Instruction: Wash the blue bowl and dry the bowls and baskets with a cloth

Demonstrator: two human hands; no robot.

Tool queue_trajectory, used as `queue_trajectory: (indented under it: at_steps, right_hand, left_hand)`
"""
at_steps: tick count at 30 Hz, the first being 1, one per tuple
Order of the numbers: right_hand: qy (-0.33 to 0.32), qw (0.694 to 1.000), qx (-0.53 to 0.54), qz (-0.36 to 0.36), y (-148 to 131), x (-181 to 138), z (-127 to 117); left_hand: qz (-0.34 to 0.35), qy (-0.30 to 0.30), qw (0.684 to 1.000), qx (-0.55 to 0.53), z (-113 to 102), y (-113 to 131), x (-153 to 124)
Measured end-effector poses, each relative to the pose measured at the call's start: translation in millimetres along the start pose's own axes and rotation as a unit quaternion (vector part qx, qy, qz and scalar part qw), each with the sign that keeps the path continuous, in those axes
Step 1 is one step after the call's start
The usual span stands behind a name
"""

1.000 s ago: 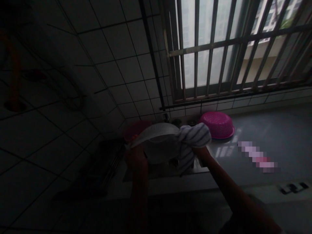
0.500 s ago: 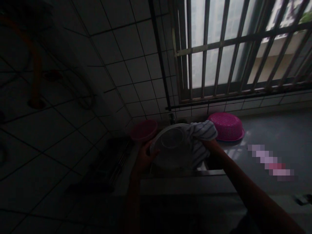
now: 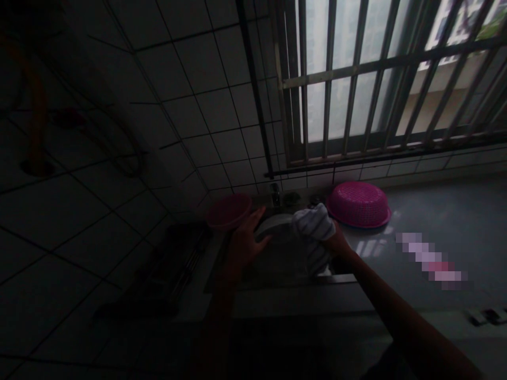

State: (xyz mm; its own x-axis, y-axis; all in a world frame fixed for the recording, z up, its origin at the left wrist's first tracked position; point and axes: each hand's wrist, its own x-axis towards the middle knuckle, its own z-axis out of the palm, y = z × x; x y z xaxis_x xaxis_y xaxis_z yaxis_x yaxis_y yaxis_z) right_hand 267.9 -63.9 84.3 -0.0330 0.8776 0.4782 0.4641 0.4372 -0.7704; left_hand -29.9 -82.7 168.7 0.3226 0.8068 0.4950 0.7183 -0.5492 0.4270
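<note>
A wide round vessel with a pale rim, like a basin or large lid, is over the sink; dim light hides its exact kind. My left hand is at its left edge, fingers stretched and thumb apart; I cannot tell whether it touches the rim. In my right hand is a white cloth with dark stripes, bunched at the vessel's right side and hanging down in front. The cloth hides part of the vessel and my right fingertips.
A pink perforated basket lies upside down on the counter to the right. Another pink basin stands behind my left hand, left of the tap. A dark stove is at the left. A barred window is above.
The vessel has tilted, and less of its round face shows. My left hand has gone from gripping its edge to spread fingers, a little higher. The cloth has shifted slightly left and down.
</note>
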Motion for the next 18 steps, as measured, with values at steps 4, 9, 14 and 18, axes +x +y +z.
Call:
queue_trajectory:
  at_steps: [4, 9, 14, 18]
  right_hand:
    - [-0.062, 0.996, -0.032, -0.062, -42.9, 4.4, -1.6]
    - [-0.039, 0.999, -0.024, -0.028, -32.8, 17.5, -22.0]
    - [0.064, 0.986, 0.09, 0.126, 11.3, 5.6, -8.8]
    - [0.084, 0.974, 0.128, 0.167, 20.1, -6.7, 13.6]
  left_hand:
    - [0.03, -0.106, 0.993, 0.039, 10.9, 32.7, 22.1]
    - [-0.038, -0.034, 0.995, -0.089, 8.4, 18.4, 18.3]
    - [-0.178, 0.243, 0.928, -0.221, 8.9, -26.4, -0.1]
    - [-0.215, 0.273, 0.914, -0.208, 29.1, -41.4, -13.0]
